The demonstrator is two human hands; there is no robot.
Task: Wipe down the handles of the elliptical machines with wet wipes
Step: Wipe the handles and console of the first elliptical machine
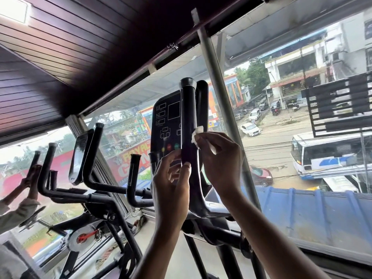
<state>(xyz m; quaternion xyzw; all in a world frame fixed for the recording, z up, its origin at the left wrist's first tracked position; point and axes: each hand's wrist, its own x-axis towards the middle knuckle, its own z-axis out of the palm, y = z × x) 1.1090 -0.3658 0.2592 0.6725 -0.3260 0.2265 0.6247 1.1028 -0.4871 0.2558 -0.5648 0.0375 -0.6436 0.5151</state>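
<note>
White wipe, pinched in right hand fingers, presses the handle's right side. Lower down, left hand fingers grip it.

The head camera sat close behind the left hand and right hand, facing the window beyond them.

- The handle is black with a grey cap on top.
- The wet wipe is white.
- The console is black, marked with white outlined boxes and with red and green dots.
- The ceiling is dark brown in narrow slats.
- The flywheel is silver with a red crank.
- The roof is blue and ribbed.
</note>
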